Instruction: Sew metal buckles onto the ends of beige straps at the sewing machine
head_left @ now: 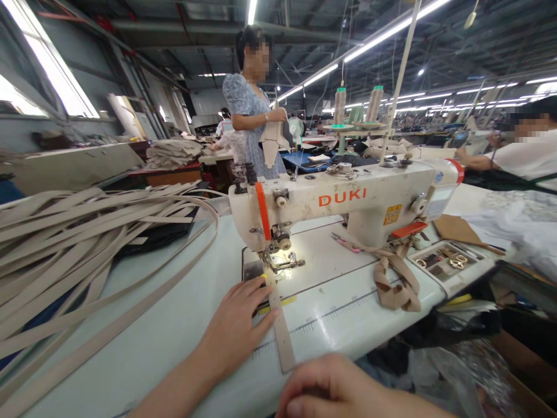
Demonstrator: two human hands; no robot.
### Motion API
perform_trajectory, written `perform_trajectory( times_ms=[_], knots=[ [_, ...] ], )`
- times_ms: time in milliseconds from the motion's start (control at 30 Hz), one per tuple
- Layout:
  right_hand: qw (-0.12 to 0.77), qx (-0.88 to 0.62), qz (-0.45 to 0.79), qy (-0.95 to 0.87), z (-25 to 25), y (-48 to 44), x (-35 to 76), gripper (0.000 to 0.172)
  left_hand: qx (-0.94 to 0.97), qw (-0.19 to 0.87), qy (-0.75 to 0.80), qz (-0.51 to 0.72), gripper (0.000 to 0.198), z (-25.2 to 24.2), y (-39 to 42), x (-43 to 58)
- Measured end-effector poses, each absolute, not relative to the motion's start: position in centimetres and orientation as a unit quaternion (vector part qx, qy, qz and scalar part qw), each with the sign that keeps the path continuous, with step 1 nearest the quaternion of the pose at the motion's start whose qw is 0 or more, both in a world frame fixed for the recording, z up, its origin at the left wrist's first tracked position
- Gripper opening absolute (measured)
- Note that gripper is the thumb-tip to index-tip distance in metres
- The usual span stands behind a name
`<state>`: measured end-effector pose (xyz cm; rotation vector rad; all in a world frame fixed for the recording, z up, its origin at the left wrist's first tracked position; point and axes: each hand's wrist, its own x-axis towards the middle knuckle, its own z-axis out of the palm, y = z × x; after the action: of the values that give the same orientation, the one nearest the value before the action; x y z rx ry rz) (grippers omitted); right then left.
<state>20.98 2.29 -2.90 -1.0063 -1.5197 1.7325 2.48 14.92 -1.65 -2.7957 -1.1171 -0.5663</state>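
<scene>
As my left hand [237,316] lies spread, palm-down, it touches the strap [282,342]!
My right hand [335,386] is curled, grip hidden.

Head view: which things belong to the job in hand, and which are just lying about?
Job in hand: beige strip; sewing machine; left hand, at the strip; right hand, curled nearby; probably the piled strips.

Seemingly lying about: snips; looped tan strap; tray with metal fittings.
</scene>
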Motion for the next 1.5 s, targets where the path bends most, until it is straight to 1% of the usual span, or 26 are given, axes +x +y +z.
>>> perform_trajectory(
  times_ms=[33, 100, 167, 200, 267, 367, 633, 1067, 1267, 1500],
  knots=[
    [0.32, -0.422, 0.595, -0.604, -2.0, 3.0, 21.3, 0.027, -0.912, 0.039, -0.363, -0.187, 0.037, -1.6, 15.1, 2.5],
    [0.344, -0.47, 0.42, -0.696, -0.7, 4.6, 22.1, 0.021, -0.912, 0.042, -0.359, -0.192, 0.039, -1.6, 15.5, 2.5],
    [0.322, -0.461, 0.259, -0.785, -0.3, 6.4, 22.7, 0.019, -0.913, 0.044, -0.357, -0.192, 0.039, -1.6, 15.9, 2.6],
    [0.299, -0.448, 0.2, -0.818, -0.4, 7.2, 22.9, 0.019, -0.913, 0.044, -0.357, -0.19, 0.038, -1.6, 16.1, 2.6],
    [0.256, -0.424, 0.117, -0.861, -1.0, 8.6, 23.1, 0.019, -0.914, 0.041, -0.359, -0.184, 0.037, -1.7, 16.4, 2.7],
    [0.225, -0.403, 0.044, -0.886, -1.6, 9.9, 23.1, 0.021, -0.914, 0.036, -0.362, -0.18, 0.036, -1.7, 16.7, 2.8],
    [0.185, -0.387, -0.01, -0.903, -1.1, 11.4, 23.1, 0.023, -0.915, 0.04, -0.353, -0.189, 0.038, -2.1, 17.2, 2.6],
    [0.156, -0.38, -0.091, -0.907, -1.4, 14.7, 22.9, 0.018, -0.916, 0.021, -0.336, -0.218, 0.032, -2.4, 18.0, 2.2],
    [0.138, -0.38, -0.092, -0.91, -1.3, 15.9, 22.8, 0.015, -0.919, 0.016, -0.315, -0.236, 0.032, -2.2, 18.2, 2.0],
    [0.156, -0.399, -0.076, -0.9, -1.6, 16.5, 22.6, 0.016, -0.923, 0.014, -0.304, -0.234, 0.034, -1.9, 18.5, 1.7]
  ],
)
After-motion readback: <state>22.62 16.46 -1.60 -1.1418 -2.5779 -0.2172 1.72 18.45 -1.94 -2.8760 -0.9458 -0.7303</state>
